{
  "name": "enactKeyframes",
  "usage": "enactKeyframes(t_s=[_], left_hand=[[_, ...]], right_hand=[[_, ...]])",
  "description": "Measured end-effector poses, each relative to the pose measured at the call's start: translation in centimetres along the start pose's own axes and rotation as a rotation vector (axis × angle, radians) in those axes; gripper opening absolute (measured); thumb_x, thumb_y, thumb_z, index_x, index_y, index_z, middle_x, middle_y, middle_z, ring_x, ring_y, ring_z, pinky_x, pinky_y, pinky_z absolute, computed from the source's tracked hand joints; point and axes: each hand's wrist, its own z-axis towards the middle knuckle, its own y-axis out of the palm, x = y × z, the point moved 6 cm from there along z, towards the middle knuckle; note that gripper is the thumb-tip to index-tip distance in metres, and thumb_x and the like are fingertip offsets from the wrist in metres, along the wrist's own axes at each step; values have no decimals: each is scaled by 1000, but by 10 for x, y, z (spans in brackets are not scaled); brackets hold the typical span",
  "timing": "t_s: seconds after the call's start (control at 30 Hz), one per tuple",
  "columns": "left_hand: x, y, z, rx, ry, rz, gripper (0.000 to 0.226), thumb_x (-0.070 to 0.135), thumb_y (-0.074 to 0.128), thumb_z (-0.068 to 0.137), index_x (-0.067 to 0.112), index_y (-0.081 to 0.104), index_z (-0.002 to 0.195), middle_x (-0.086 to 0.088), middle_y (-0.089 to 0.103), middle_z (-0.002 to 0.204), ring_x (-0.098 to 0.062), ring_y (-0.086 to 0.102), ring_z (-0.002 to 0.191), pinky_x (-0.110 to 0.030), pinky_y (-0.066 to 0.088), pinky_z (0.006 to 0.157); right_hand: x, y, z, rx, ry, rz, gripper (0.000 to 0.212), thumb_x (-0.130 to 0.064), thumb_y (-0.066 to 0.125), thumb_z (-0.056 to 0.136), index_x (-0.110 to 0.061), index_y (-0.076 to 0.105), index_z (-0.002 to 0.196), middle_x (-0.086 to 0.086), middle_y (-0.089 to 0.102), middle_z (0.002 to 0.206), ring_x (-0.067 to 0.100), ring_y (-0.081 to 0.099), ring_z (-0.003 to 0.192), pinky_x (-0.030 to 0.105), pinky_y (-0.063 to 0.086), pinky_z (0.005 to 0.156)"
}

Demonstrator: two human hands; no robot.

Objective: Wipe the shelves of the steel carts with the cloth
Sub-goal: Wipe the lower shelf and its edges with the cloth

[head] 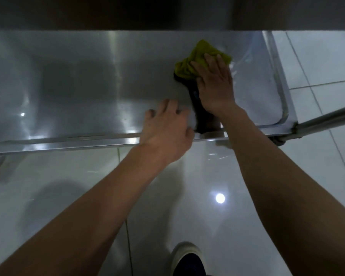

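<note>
Overhang: where the top of the view is cut off, a dark upper shelf (167, 12) is seen hanging over the far part of the lower surface, so that the far edge is hidden in shadow.
Steel shelf (78, 80): a brushed tray with a raised lip is seen under both hands; light spots are reflected on it, and nothing but the cloth and the hands is seen lying in it.
Cart frame: a round steel post (327, 119) is seen running from the near right corner of the shelf toward the right edge of the view.
Cloth (199, 56): a yellow-green cloth is pressed flat on the right part of the shelf, near its right rim; a dark patch below it cannot be told apart from shadow.
Right hand (214, 84): it is laid palm-down on the cloth, the fingers straight and spread, nothing curled round the fabric.
Left hand (165, 130): it is set over the near lip of the shelf, just beside the right wrist, the fingers loosely bent and blurred; no object is seen held in it.
Floor (247, 196): glossy pale tiles are seen below the shelf, with a lamp reflected.
Shoe (187, 259): a dark shoe with a pale sole is seen at the bottom edge.
</note>
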Motion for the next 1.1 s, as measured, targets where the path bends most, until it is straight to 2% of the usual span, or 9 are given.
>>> enactKeyframes(t_s=[0.17,0.33,0.53,0.63,0.73,0.87,1.0,1.1], left_hand=[[38,30,7,-86,71,124,56,64,48,87,36,47,135,-2,33,146,-29,27,137,-53,33,104],[38,35,6,-22,65,165,52,43,62,89,39,46,138,2,28,152,-28,24,142,-51,32,105],[39,34,6,-39,53,147,55,44,61,90,40,43,142,2,25,153,-27,22,143,-53,32,108],[39,34,7,-53,44,133,53,42,61,90,41,44,139,1,27,152,-27,22,142,-52,32,107],[39,34,9,-64,30,113,51,40,64,88,41,47,137,1,29,150,-27,24,140,-52,32,106],[38,33,11,-93,31,106,50,41,64,89,41,48,136,1,30,150,-27,25,139,-53,33,106],[37,28,14,-107,46,91,49,43,67,87,41,52,134,2,35,147,-28,30,135,-50,34,102],[36,26,16,-128,62,81,51,40,69,85,40,54,134,1,36,145,-30,31,134,-49,35,99]], right_hand=[[83,-32,-7,58,97,-77,50,-20,40,99,-23,42,149,6,25,162,30,17,150,40,9,123],[133,-53,-14,45,184,-157,47,-22,38,101,-22,39,148,8,28,159,34,21,146,44,18,119],[125,-54,-70,-4,216,-128,47,-24,37,102,-24,39,149,7,27,160,33,20,147,43,14,121],[114,-58,-114,1,187,-127,45,-20,43,99,-20,47,145,10,38,153,38,31,140,43,23,117],[102,-61,-145,12,155,-169,39,-29,46,100,-21,55,137,9,47,146,38,42,127,47,34,105],[89,-60,-165,16,185,-209,36,-38,45,101,-26,57,133,6,50,141,37,43,122,46,32,102],[75,-60,-170,12,205,-306,34,-26,48,98,-25,57,132,9,54,132,40,45,117,49,35,92],[61,-64,-172,51,168,-264,34,-16,54,94,-18,62,127,13,61,120,42,52,109,49,38,85]])
